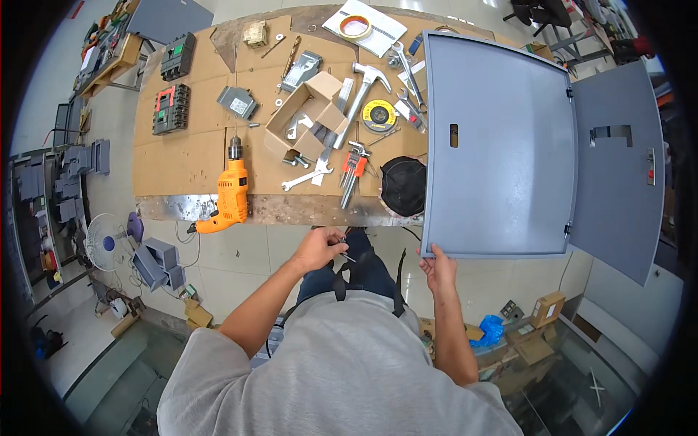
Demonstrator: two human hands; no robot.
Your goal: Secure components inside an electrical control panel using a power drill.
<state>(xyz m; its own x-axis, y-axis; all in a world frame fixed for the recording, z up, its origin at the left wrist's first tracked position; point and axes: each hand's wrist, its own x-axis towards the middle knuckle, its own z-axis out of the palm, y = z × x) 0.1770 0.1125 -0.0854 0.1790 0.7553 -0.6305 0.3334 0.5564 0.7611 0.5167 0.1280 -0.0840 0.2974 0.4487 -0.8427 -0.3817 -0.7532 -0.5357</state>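
Note:
My left hand (320,248) is closed in front of the bench edge, with a small dark metal piece (349,257) showing at its fingertips; its exact kind is too small to make out. At the near left corner of a grey metal cabinet (509,152), my right hand (439,269) grips the rim with thumb and fingers. The cabinet lies on the right part of the bench, and its door (618,174) is swung out to the right. A black cap (403,186) sits against the cabinet's left side.
An orange drill (233,190) lies at the bench's front edge, its cord hanging down. On the cardboard-covered bench are a cardboard box (309,116), a hammer (360,102), hex keys (354,171), a tape roll (355,27) and circuit breakers (171,109). A fan (105,240) stands left.

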